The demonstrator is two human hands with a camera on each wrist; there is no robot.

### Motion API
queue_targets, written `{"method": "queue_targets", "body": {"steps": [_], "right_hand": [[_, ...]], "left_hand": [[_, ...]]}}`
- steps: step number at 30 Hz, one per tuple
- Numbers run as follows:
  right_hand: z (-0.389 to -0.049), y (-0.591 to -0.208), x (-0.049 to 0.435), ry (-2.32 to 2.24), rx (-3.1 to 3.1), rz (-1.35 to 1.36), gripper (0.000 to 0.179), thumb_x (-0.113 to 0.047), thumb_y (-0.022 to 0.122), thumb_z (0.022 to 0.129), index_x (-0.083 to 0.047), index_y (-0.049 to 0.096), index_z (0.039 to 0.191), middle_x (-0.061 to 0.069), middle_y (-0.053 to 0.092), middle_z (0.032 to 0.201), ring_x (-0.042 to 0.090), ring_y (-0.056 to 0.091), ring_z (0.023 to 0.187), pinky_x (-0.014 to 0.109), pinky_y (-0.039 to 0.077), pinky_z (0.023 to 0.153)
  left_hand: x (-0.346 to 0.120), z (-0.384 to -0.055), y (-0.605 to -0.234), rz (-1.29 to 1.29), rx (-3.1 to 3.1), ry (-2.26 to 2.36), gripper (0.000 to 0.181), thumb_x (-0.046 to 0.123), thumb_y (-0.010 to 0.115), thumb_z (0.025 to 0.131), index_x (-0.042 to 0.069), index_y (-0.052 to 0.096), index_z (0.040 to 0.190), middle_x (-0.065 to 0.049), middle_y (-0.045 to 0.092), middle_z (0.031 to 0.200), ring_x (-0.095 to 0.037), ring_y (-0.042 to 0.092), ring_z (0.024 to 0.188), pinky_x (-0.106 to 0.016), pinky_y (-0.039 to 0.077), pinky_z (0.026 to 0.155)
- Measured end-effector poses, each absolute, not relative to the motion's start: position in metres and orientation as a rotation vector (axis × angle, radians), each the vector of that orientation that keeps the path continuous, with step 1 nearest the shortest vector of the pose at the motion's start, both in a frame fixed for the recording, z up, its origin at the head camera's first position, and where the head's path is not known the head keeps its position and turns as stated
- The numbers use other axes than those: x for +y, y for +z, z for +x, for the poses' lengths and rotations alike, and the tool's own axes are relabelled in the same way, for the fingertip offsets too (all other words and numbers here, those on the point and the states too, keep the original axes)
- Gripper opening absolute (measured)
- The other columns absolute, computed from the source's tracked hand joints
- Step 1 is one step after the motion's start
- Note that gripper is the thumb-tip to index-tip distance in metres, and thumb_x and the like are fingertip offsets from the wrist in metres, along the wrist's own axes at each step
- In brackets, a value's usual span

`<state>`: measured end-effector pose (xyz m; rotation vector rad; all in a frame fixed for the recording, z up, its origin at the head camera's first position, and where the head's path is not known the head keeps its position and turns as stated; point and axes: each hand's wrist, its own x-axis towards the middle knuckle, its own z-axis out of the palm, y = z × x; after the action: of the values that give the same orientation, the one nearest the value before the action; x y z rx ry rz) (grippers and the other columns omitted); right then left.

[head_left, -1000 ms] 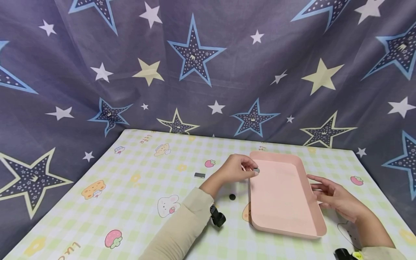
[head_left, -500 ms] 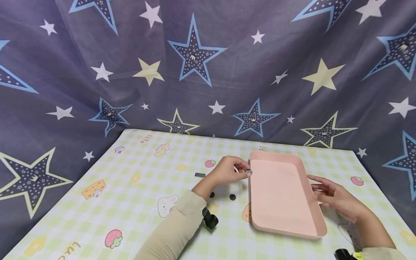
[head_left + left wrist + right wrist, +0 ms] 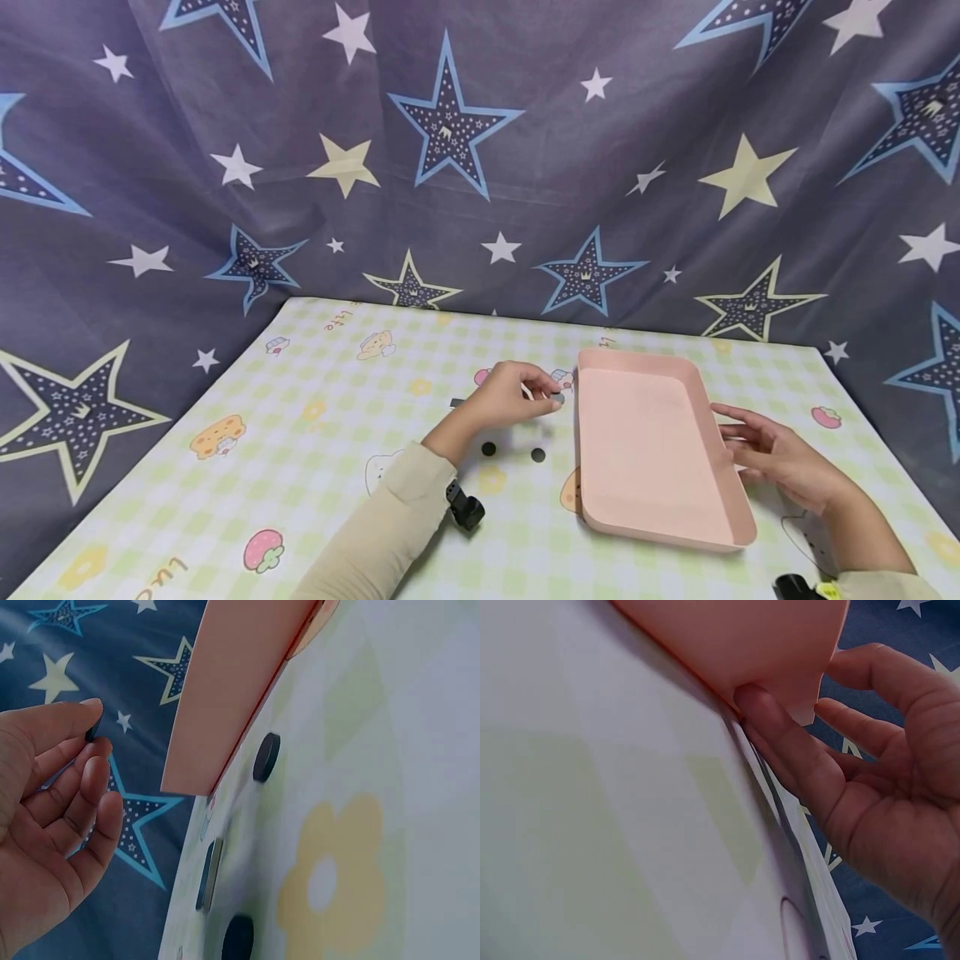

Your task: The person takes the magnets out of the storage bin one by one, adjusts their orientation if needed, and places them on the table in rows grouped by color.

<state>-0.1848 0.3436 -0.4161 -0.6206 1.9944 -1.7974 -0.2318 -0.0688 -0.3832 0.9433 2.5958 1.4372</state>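
Note:
My left hand [image 3: 507,395] is over the table, just left of a shallow pink tray [image 3: 652,467]. Thumb and index finger pinch a small dark disc [image 3: 91,733], while the other fingers curl loosely. Below that hand, two black discs [image 3: 537,455] lie flat on the cloth. A small dark rectangular piece [image 3: 210,874] lies near them, partly covered by my left wrist in the head view. On the tray's right side, my right hand [image 3: 780,457] touches the outer wall with extended fingers, and its thumb [image 3: 763,706] lies against the pink surface.
A green-and-white checked cloth [image 3: 315,492] with cartoon prints covers the table. Behind it hangs a dark curtain [image 3: 525,200] patterned with stars. Black wrist cameras [image 3: 465,506] sit on both sleeves.
My left hand has drawn leftward from the tray's left rim, still pinching the disc. This uncovers a second disc on the cloth and partly hides the rectangular piece. My right hand stays put.

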Motion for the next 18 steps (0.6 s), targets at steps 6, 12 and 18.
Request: {"method": "queue_targets", "body": {"steps": [6,12,18], "right_hand": [[-0.185,-0.416,0.344,-1.796,1.992,-0.616,0.056,0.003,0.045,0.101,-0.016,0.033,0.153,-0.005,0.059,0.127,0.013,0.062,0.11,0.04,0.057,0.081],[-0.185,-0.416,0.345,-1.806,1.96,-0.654,0.056,0.004,0.042,0.101,-0.018,0.033,0.152,-0.003,0.059,0.128,0.014,0.061,0.111,0.042,0.057,0.08],[-0.185,-0.417,0.346,-1.811,1.941,-0.655,0.056,0.004,0.042,0.102,-0.019,0.033,0.153,-0.003,0.058,0.129,0.014,0.06,0.112,0.042,0.056,0.081]], "left_hand": [[-0.086,-0.229,-0.383,0.888,2.616,1.453,0.01,0.015,0.076,0.085,0.011,0.075,0.095,0.007,0.067,0.082,-0.008,0.06,0.075,-0.026,0.052,0.071],[-0.101,-0.229,-0.385,0.89,2.628,1.467,0.01,0.014,0.076,0.085,0.01,0.075,0.094,0.005,0.066,0.08,-0.011,0.061,0.073,-0.027,0.054,0.067],[-0.114,-0.224,-0.384,0.825,2.632,1.476,0.009,0.013,0.077,0.085,0.01,0.075,0.093,0.005,0.066,0.079,-0.012,0.06,0.074,-0.028,0.054,0.068]]}}
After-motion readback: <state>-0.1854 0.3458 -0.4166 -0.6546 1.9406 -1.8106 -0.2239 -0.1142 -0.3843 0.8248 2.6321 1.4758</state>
